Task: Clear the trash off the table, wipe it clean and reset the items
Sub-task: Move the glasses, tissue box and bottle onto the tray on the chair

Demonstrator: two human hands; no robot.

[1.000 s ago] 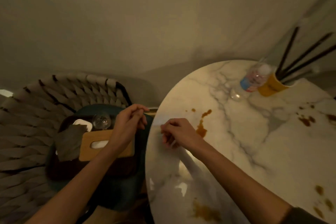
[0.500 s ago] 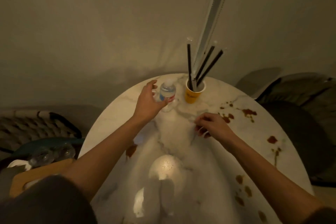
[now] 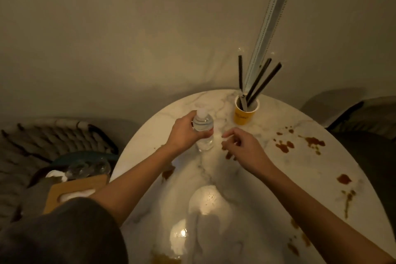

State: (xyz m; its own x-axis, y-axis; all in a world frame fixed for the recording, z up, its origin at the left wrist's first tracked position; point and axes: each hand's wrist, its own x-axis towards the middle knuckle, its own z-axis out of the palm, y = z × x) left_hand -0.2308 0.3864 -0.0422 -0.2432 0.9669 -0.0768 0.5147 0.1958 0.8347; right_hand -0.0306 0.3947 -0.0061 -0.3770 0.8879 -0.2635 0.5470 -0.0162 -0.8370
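A small clear water bottle (image 3: 203,127) with a white cap stands upright near the far side of the round marble table (image 3: 267,188). My left hand (image 3: 184,134) grips the bottle around its upper half. My right hand (image 3: 242,146) hovers just right of the bottle, fingers loosely curled, holding nothing that I can make out. A yellow paper cup (image 3: 245,112) with several black straws stands behind the bottle to the right. Brown stains (image 3: 285,146) spot the table's right side and near edge.
A woven chair (image 3: 53,141) at the left holds a teal bin with a wooden-lidded tissue box (image 3: 70,188), crumpled clear plastic and a white scrap. Another dark chair (image 3: 368,130) stands at the right. A pale metal rail (image 3: 272,17) rises behind the cup.
My view swung from the chair at the left to the table. My left hand reached the bottle and closed round it; my right hand moved forward beside it.
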